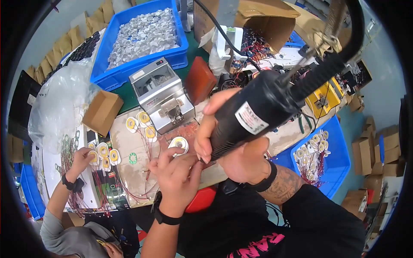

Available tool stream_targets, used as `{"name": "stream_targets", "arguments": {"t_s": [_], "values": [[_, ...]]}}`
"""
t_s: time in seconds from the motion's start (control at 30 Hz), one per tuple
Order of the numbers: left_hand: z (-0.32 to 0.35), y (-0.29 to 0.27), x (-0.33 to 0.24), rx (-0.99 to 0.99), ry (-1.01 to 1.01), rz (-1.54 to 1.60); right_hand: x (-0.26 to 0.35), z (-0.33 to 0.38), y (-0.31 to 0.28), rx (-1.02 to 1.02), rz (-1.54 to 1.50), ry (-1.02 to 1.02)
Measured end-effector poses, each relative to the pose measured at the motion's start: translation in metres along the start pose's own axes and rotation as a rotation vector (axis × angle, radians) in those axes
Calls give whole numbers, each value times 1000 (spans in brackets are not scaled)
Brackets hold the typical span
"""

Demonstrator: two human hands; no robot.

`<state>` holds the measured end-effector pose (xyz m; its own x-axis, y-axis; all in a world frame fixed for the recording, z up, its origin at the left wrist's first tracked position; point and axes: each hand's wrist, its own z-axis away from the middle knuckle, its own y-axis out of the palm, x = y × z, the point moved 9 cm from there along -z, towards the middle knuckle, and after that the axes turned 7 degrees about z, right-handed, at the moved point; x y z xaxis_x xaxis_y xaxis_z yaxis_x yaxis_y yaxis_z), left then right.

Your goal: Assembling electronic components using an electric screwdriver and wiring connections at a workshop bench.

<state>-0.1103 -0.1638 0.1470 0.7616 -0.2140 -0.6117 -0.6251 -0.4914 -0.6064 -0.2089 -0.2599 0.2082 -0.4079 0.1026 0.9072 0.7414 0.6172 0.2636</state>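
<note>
My right hand (249,165) is wrapped round a black electric screwdriver (230,122), whose spring and cable rise to the upper right. Its tip points down toward my left fingers and is mostly hidden by my hands. My left hand (176,176) is closed, fingertips at a white round part with a yellow ring (178,143) on the worktable. Whatever small piece lies between thumb and finger cannot be made out. Just beyond stands a grey metal screw feeder (161,99). Several similar white and yellow parts (150,132) with red wires lie left of it.
At the left, a co-worker's hand (79,162) touches more such parts. A blue bin of white pieces (97,71) stands far left, and a blue bin of wired parts (337,161) at the right. Nearby are a small cardboard box (102,112), a red-brown block (200,80) and a green ring (133,158).
</note>
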Motion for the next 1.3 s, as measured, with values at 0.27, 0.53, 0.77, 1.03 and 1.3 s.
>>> {"name": "stream_targets", "arguments": {"t_s": [0.27,0.53,0.77,1.03,1.3], "values": [[-2,8,-16,5,-8,1,-6,14,-23,-117,26,-5],[-105,-40,152,-292,-556,368,-5,14,-36,-181,144,1],[-127,1,184,-183,-716,339,-20,12,-47,-200,122,-31],[-126,1,193,-147,-668,326,-29,-14,-34,-47,-202,-178],[-6,-21,49,-64,145,-97,-34,-55,-23,65,-147,-270]]}}
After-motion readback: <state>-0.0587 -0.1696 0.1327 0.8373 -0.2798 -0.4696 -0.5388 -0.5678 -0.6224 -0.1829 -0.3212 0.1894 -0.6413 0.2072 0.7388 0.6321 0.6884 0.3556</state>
